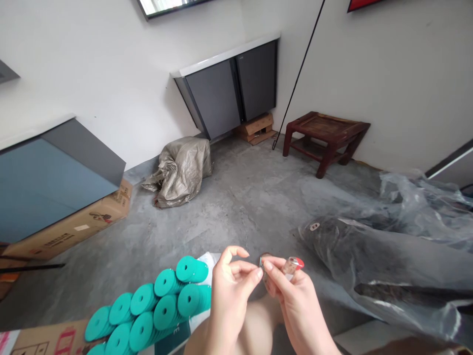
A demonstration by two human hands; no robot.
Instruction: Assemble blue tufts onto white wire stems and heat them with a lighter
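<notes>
the left hand (232, 286) has its thumb and finger almost together by a tiny thing (262, 265), but you can't tell if they grip it, and the right hand (295, 291) is curled snugly around a small red-ended thing (295, 264), right of the green rings (148, 301).

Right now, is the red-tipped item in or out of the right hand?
In: the right hand holds the red-tipped item in a curled grip, with its red end sticking out.
</notes>
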